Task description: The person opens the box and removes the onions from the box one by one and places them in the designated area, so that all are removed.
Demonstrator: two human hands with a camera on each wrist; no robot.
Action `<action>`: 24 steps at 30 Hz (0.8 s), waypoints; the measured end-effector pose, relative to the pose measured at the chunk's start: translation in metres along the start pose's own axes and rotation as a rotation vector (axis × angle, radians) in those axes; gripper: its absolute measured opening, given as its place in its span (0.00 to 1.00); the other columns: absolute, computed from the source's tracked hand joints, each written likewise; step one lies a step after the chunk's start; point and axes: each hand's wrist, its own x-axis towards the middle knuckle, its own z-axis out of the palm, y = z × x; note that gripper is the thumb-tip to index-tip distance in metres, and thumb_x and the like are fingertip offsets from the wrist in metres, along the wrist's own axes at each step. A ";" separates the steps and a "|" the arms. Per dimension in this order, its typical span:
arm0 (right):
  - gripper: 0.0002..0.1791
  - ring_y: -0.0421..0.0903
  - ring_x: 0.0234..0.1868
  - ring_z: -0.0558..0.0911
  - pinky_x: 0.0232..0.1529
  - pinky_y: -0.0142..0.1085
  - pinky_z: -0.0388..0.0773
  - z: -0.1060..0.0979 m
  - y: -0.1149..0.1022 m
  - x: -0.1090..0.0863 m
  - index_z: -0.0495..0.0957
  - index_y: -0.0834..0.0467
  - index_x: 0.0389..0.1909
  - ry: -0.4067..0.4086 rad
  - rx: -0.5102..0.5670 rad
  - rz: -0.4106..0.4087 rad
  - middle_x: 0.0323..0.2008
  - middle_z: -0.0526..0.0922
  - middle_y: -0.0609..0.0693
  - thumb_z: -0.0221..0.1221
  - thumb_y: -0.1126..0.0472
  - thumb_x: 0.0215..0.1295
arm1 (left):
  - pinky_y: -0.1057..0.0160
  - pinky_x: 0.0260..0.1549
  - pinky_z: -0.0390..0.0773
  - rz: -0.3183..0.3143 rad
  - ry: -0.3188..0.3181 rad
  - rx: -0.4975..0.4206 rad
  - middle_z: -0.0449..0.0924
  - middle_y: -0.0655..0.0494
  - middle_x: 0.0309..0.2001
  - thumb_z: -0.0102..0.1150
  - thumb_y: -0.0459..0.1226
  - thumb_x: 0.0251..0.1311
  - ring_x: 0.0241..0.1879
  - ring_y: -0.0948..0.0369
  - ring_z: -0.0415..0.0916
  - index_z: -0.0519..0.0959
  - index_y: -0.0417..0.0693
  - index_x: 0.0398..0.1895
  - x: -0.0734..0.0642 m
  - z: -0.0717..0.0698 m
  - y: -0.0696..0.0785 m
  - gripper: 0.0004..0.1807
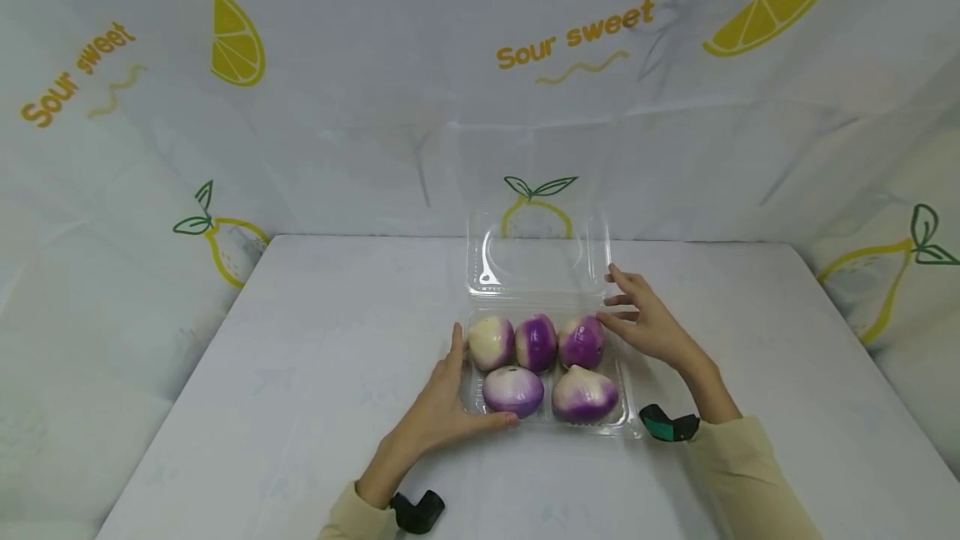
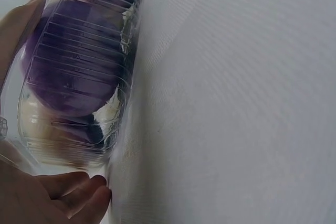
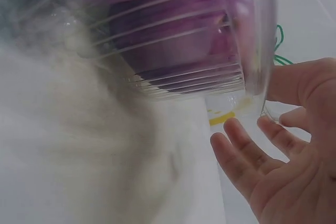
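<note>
A clear plastic clamshell container sits on the table, its lid raised at the back. Several glossy purple-and-cream onion-like bulbs lie inside in two rows. My left hand spans the container's front left corner, thumb along the front rim and fingers straight by the left side. Through the ribbed wall in the left wrist view, a purple bulb shows. At the back right corner is my right hand, fingers spread, index tip by the lid's edge and thumb at the base's rim.
The table has a white cover. Behind it and at both sides hangs a white cloth with yellow lemon prints and lettering. A dark strap mount sits at each wrist.
</note>
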 end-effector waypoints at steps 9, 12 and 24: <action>0.44 0.71 0.61 0.77 0.61 0.63 0.76 0.004 0.004 -0.007 0.44 0.68 0.80 -0.011 0.007 0.035 0.68 0.62 0.72 0.58 0.69 0.73 | 0.36 0.77 0.53 -0.008 -0.006 0.018 0.46 0.46 0.83 0.79 0.64 0.41 0.82 0.45 0.43 0.28 0.48 0.83 -0.005 -0.001 0.002 0.81; 0.41 0.70 0.61 0.77 0.62 0.63 0.76 0.006 0.006 -0.009 0.45 0.69 0.80 -0.016 0.008 0.051 0.67 0.64 0.72 0.57 0.67 0.74 | 0.36 0.77 0.54 -0.007 -0.004 0.023 0.46 0.46 0.83 0.79 0.64 0.41 0.82 0.45 0.44 0.29 0.48 0.83 -0.006 0.000 0.001 0.81; 0.36 0.69 0.61 0.78 0.62 0.64 0.76 0.009 0.009 -0.013 0.53 0.70 0.78 -0.015 -0.021 0.104 0.65 0.71 0.70 0.56 0.60 0.77 | 0.37 0.77 0.54 -0.005 -0.001 0.034 0.47 0.46 0.83 0.79 0.64 0.41 0.82 0.45 0.44 0.29 0.46 0.83 -0.008 0.001 0.003 0.81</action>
